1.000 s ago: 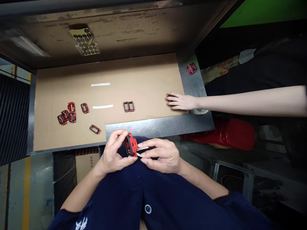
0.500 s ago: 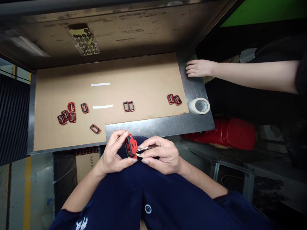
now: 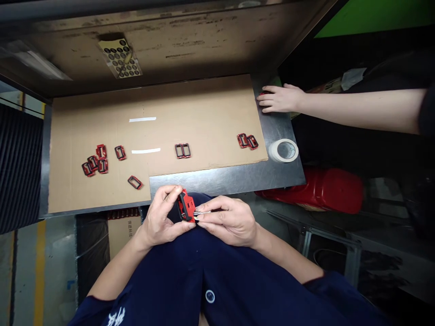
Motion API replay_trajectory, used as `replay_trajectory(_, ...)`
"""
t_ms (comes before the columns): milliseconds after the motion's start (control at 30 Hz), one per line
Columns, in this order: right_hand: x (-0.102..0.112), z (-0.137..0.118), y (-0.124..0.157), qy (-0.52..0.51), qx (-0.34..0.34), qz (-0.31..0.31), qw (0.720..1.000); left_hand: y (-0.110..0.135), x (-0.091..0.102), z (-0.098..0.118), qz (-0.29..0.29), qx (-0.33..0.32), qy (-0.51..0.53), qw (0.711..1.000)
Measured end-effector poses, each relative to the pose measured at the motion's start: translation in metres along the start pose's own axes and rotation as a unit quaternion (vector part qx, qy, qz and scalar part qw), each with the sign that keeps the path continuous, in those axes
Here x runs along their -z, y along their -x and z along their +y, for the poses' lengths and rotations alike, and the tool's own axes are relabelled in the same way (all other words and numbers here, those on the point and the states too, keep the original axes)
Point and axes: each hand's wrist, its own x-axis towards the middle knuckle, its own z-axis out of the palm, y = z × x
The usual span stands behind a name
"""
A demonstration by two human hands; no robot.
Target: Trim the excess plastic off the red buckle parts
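My left hand (image 3: pixel 162 217) is closed around the edge of a red and black plastic frame (image 3: pixel 189 206), held tilted above my lap. Fingers and thumb of my right hand (image 3: pixel 231 221) pinch thin metal tweezers (image 3: pixel 204 212), whose tips reach the frame's right side near its lower end. A small yellowish bit shows by the fingertips there, too small to name. On the cardboard sheet (image 3: pixel 204 108) lie more such frames: a cluster (image 3: pixel 102 165) at the left, a single frame (image 3: pixel 135 182) near the front edge, and a pair (image 3: pixel 182 151) in the middle.
Two more frames (image 3: pixel 247 141) lie at the cardboard's right end. A tape roll (image 3: pixel 285 150) sits on the metal tabletop (image 3: pixel 217 176). Another person's hand (image 3: pixel 281 98) rests at the far right corner, by something red. A sticker sheet (image 3: pixel 120 58) hangs on the back panel.
My right fingers have shifted slightly at the frame's lower right, and less of the yellowish bit shows. The other person's hand has moved a little left, with its fingers more spread.
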Motion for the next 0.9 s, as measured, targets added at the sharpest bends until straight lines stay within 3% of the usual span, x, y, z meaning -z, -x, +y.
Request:
replay_trajectory(233, -0.005, -0.005, -0.001, 0.015, -0.008, 0.042, 0.999, 0.005, -0.003, -0.002, 0.025, 0.028, 0.015, 0.999)
replay_trajectory(433, -0.007, -0.003, 0.001, -0.008, -0.058, 0.122, 0.991, 0.014, -0.011, -0.008, 0.061, 0.065, 0.144, 0.986)
replay_trajectory(600, -0.007, 0.004, 0.002, -0.038, -0.06, 0.116, 0.991, 0.012, -0.011, -0.004, 0.106, 0.084, 0.26, 0.956)
replay_trajectory(900, -0.009, 0.003, 0.002, -0.06, -0.037, 0.118, 0.991, 0.013, -0.009, -0.002, 0.13, 0.098, 0.262, 0.951)
